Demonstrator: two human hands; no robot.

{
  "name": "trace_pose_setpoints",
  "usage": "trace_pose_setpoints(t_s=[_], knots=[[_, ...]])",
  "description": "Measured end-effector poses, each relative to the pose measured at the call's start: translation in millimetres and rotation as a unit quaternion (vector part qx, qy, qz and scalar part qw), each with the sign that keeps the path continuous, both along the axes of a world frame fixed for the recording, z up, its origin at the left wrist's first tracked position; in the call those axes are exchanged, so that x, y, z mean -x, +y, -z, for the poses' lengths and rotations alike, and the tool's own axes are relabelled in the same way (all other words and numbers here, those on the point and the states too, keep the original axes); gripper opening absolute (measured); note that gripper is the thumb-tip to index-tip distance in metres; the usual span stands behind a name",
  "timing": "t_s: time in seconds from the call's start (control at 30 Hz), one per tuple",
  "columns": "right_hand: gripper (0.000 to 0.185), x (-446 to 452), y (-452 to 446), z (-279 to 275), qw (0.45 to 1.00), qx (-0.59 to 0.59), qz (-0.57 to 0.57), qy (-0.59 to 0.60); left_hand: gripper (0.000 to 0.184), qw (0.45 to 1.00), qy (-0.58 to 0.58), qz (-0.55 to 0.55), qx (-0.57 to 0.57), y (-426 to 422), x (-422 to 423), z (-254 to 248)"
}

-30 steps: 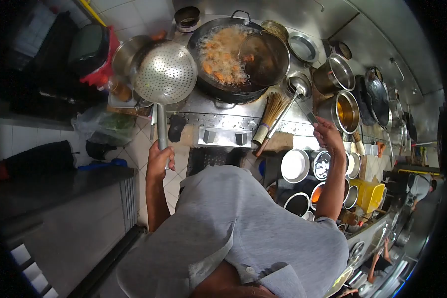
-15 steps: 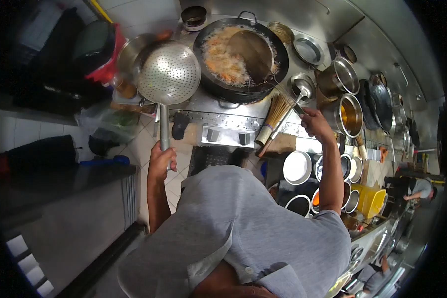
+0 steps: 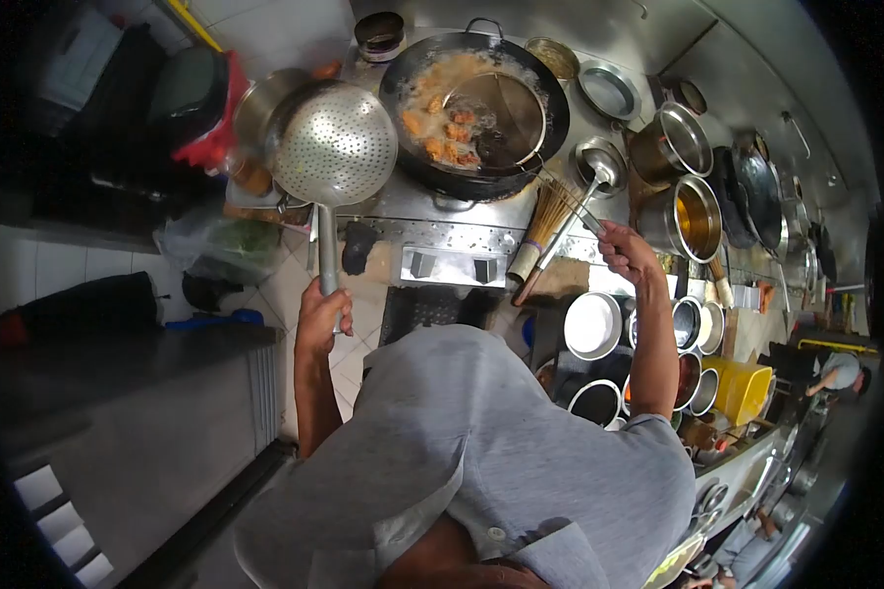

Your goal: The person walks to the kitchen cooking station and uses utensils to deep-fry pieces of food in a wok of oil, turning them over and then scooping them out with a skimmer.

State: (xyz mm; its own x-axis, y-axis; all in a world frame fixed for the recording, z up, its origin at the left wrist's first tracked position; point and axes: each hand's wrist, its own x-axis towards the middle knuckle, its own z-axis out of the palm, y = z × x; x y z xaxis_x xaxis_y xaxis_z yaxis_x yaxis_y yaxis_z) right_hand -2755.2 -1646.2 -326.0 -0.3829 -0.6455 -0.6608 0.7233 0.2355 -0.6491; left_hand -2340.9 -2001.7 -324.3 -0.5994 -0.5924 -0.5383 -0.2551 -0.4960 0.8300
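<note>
My left hand (image 3: 324, 312) is closed around the handle of a large perforated skimmer (image 3: 337, 142), whose round bowl is over a steel pot left of the wok. The fingers of my right hand (image 3: 627, 249) are wrapped round the handle of a round wire-mesh strainer (image 3: 501, 118). That strainer lies tilted in the right part of the black wok (image 3: 557, 123). Orange-brown fried pieces (image 3: 452, 133) sit in bubbling oil, some at the mesh's left edge.
Right of the wok are a bamboo brush (image 3: 538, 231), a ladle (image 3: 599, 167) and steel pots, one with amber liquid (image 3: 695, 218). White bowls (image 3: 592, 326) and a yellow container (image 3: 743, 393) stand lower right. Other people are at the far right.
My right hand moved left, then slightly back right. The mesh strainer swung over the oil and now sits lower in it. The skimmer in my left hand shifted slightly right in view.
</note>
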Motion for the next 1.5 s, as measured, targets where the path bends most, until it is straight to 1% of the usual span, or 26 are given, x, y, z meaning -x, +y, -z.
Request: trace_pose_setpoints(t_s=[0.1, 0.17, 0.2, 0.23, 0.3, 0.33, 0.4, 0.5, 0.53, 0.63, 0.67, 0.7, 0.73, 0.77, 0.83, 0.9, 0.93, 0.97, 1.03, 1.1, 1.17, 1.2, 1.23, 1.3, 1.4, 1.5], knots=[[0.016, 8, 9, -1, 1.0, 0.009, -0.028, -0.002, 0.019, 1.0, -0.001, 0.01, 0.012, -3, 1, 3], [0.015, 14, 16, 0, 0.999, -0.026, 0.033, 0.02, 0.02, 1.0, 0.001, 0.011, 0.009, -3, -1, 5], [0.017, 17, 19, 4, 1.0, 0.015, -0.002, 0.003, 0.02, 1.0, 0.0, 0.011, 0.01, -3, -1, 6], [0.017, 18, 22, 6, 1.0, 0.016, -0.001, 0.003, 0.021, 1.0, -0.002, 0.011, 0.008, -3, 0, 5], [0.017, 11, 20, -3, 0.999, -0.008, 0.045, -0.003, 0.021, 1.0, -0.003, 0.01, 0.005, -3, 0, 3], [0.017, 9, 20, -2, 0.999, -0.008, 0.043, -0.002, 0.021, 1.0, 0.003, 0.013, 0.007, -3, 0, 2], [0.019, 2, 22, -1, 0.994, -0.058, 0.096, -0.001, 0.021, 1.0, 0.011, 0.011, 0.008, -3, 0, 1], [0.019, -3, 28, 0, 0.998, -0.038, 0.047, 0.031, 0.021, 1.0, 0.011, 0.006, 0.006, -2, 1, 0], [0.017, -2, 32, -5, 0.998, -0.021, 0.003, 0.054, 0.019, 1.0, 0.012, 0.008, 0.01, -2, 1, -1], [0.019, 8, 42, -17, 0.996, -0.043, -0.027, 0.077, 0.019, 1.0, 0.009, 0.009, 0.009, -4, 1, 0], [0.022, 11, 40, -29, 0.992, -0.051, -0.063, 0.101, 0.02, 1.0, 0.004, 0.011, 0.005, -5, 1, 0], [0.022, 16, 40, -22, 0.992, -0.051, -0.061, 0.1, 0.02, 1.0, 0.003, 0.013, 0.004, -5, 0, 0], [0.023, 22, 41, -9, 0.986, -0.083, -0.039, 0.138, 0.02, 1.0, 0.002, 0.013, 0.005, -5, 0, 1], [0.024, 23, 39, -9, 0.978, -0.114, -0.017, 0.176, 0.019, 1.0, 0.003, 0.012, 0.005, -5, 1, 2], [0.024, 26, 31, -12, 0.976, -0.122, -0.009, 0.182, 0.019, 1.0, 0.003, 0.01, -0.002, -5, 1, 4], [0.05, 27, 20, -21, 0.98, -0.068, -0.105, 0.154, 0.019, 1.0, 0.003, 0.002, -0.008, -5, 1, 8], [0.029, 16, 9, -17, 0.979, -0.111, -0.026, 0.169, 0.019, 1.0, 0.004, 0.002, -0.007, -4, 0, 10], [0.029, 11, 2, -17, 0.979, -0.113, -0.029, 0.168, 0.02, 1.0, 0.005, 0.001, -0.006, -3, -2, 11], [0.031, 7, -5, -12, 0.983, -0.065, -0.081, 0.152, 0.02, 1.0, 0.003, -0.004, -0.009, -1, -3, 12], [0.027, 1, -8, 0, 0.983, -0.056, -0.083, 0.152, 0.019, 1.0, 0.003, -0.012, -0.011, 2, -5, 14], [0.02, -9, -13, 6, 0.992, -0.032, -0.053, 0.112, 0.021, 1.0, 0.01, 0.002, -0.002, 5, -8, 20], [0.016, -22, -22, -2, 0.988, -0.044, -0.054, 0.136, 0.021, 1.0, 0.009, -0.004, -0.002, 8, -9, 23], [0.018, -33, -28, -5, 0.989, -0.025, -0.054, 0.139, 0.022, 1.0, 0.015, -0.001, -0.005, 11, -11, 28], [0.032, -46, -37, -9, 0.991, -0.026, -0.054, 0.122, 0.023, 1.0, 0.019, 0.001, -0.008, 16, -12, 32], [0.032, -65, -49, -14, 0.993, -0.022, -0.031, 0.115, 0.022, 0.997, 0.036, -0.018, -0.059, 20, -10, 32], [0.036, -83, -61, -17, 0.992, -0.002, -0.031, 0.12, 0.02, 0.995, 0.06, -0.017, -0.081, 22, -11, 38]])
